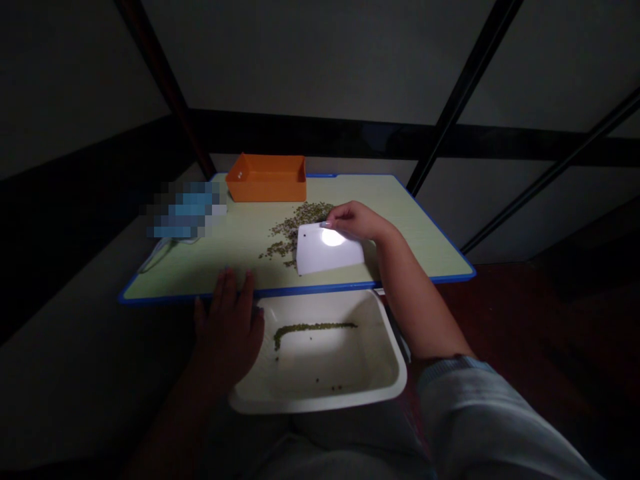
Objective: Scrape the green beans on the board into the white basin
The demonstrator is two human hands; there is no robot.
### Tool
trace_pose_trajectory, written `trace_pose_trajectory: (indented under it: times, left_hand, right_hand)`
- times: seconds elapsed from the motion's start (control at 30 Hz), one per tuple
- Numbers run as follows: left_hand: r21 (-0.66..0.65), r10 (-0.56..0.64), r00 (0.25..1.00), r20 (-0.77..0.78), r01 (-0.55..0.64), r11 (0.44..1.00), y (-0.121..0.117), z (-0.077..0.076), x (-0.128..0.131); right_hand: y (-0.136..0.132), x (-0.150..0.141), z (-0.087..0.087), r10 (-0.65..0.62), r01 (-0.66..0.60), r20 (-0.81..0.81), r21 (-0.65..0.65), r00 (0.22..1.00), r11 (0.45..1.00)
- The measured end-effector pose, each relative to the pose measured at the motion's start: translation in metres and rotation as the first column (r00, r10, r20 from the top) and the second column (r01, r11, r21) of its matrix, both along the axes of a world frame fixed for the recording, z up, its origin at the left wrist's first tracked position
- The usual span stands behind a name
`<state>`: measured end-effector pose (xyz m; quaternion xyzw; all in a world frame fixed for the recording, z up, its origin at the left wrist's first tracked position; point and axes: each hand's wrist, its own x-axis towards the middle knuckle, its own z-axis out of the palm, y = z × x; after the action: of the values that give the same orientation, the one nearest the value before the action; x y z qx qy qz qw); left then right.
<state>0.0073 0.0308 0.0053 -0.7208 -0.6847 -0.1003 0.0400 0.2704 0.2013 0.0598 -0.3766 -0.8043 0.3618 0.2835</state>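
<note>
My right hand (354, 220) pinches the top edge of a white dough scraper (313, 250), a flat sheet with a small hole in one corner, which leans over the tabletop. A bright spot of light glares off its face. Small green beans (305, 215), perhaps mung beans, lie scattered behind and left of the sheet. My left hand (227, 330) is open, its fingers spread at the table's front edge and its thumb beside the rim of a white plastic basin (320, 405). Inside the basin, more green beans form a line along the far side, with a few loose ones nearer me.
An orange open box (270, 190) stands at the back of the blue-edged table (400, 260). At the left end lies a pixelated bluish item (187, 210) with a pale cord. The basin sits over my lap, below the table edge. Pale wall panels rise behind.
</note>
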Motion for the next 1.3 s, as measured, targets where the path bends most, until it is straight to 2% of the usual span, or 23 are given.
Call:
trace_pose_trajectory:
  times: [0.13, 0.3, 0.47, 0.6, 0.87, 1.17, 1.3]
  left_hand:
    - [0.008, -0.007, 1.000, -0.002, 0.007, 1.000, 0.0004, -0.0001, 0.0002]
    - [0.008, -0.013, 1.000, -0.002, 0.013, 1.000, 0.0005, -0.0004, 0.0000]
    - [-0.011, 0.001, 1.000, 0.009, -0.001, 1.000, 0.0009, -0.0002, 0.0010]
    - [-0.009, -0.001, 1.000, 0.010, 0.001, 1.000, 0.0004, 0.0012, 0.0012]
    - [-0.022, 0.004, 1.000, 0.020, -0.004, 1.000, 0.0004, 0.0019, 0.0011]
    - [-0.027, 0.005, 1.000, 0.025, -0.004, 1.000, -0.0011, 0.0045, 0.0024]
    - [-0.034, 0.007, 0.999, 0.031, -0.006, 0.999, -0.0014, 0.0063, 0.0037]
  right_hand:
    - [-0.0014, -0.0014, 0.0003, 0.028, -0.028, 0.015, 0.011, 0.999, 1.000]
    - [-0.0032, -0.0025, 0.0018, 0.056, -0.054, 0.067, -0.036, 0.996, 0.998]
    - [-0.0019, 0.0002, 0.0019, 0.086, -0.081, 0.157, -0.034, 0.984, 0.996]
    - [-0.0018, 0.0029, 0.0030, 0.135, -0.119, 0.225, -0.082, 0.965, 0.990]
    - [-0.0038, 0.0039, 0.0052, 0.191, -0.173, 0.143, -0.132, 0.971, 0.976]
    - [-0.0050, 0.0021, 0.0062, -0.017, 0.016, -0.050, -0.022, 0.999, 1.000]
    - [-0.0058, 0.0016, 0.0075, -0.052, 0.052, -0.057, -0.017, 0.997, 0.999]
